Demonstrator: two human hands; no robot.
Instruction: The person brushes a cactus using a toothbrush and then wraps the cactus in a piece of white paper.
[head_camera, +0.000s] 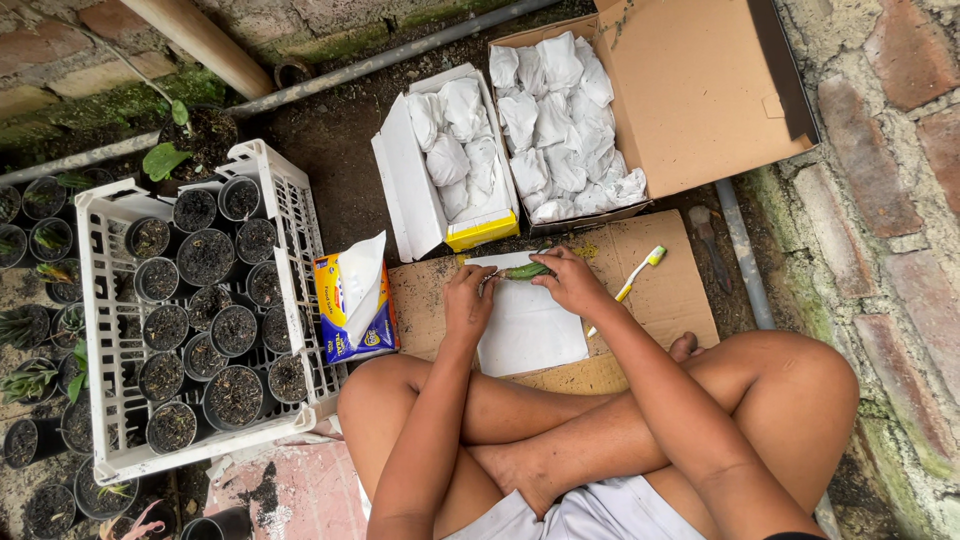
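Both hands pinched a small green cutting (527, 270) at the far edge of the white paper sheet (530, 330): left hand (468, 298) on its left end, right hand (570, 280) on its right. Judged risk: paper lay loose on the cardboard (660, 290), so tugging could slide it and snap the cutting.

We see a white crate (105, 330) of black pots (205, 256), a green cutting (528, 270) on white paper (530, 330), and a green-and-white toothbrush (632, 280).
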